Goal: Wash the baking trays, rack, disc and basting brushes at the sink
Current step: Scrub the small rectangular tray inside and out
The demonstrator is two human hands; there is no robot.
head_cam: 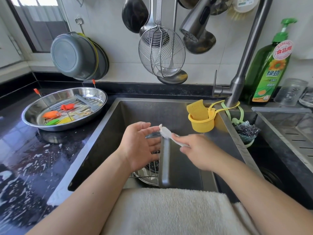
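Over the steel sink [105,139], my right hand [198,150] grips a white basting brush [166,133] by its handle, bristles pointing left. My left hand [140,145] is open, palm up, its fingertips at the bristles. A grey baking tray [165,163] stands on edge in the basin below the hands. Beside it lie a wire rack [149,168] and a round metal disc [147,179], partly hidden by my left arm. On the left counter an oval steel tray [33,114] holds a small rack and several coloured basting brushes [55,117].
The faucet head [193,28] hangs above the basin, no water running. A yellow sponge cup [201,121] clips to the sink's right wall, a scourer [245,131] beside it. Green dish soap [269,65] stands at back right. Ladles and a wire skimmer [160,53] hang overhead. The left counter is wet and sudsy. A towel [169,211] covers the front edge.
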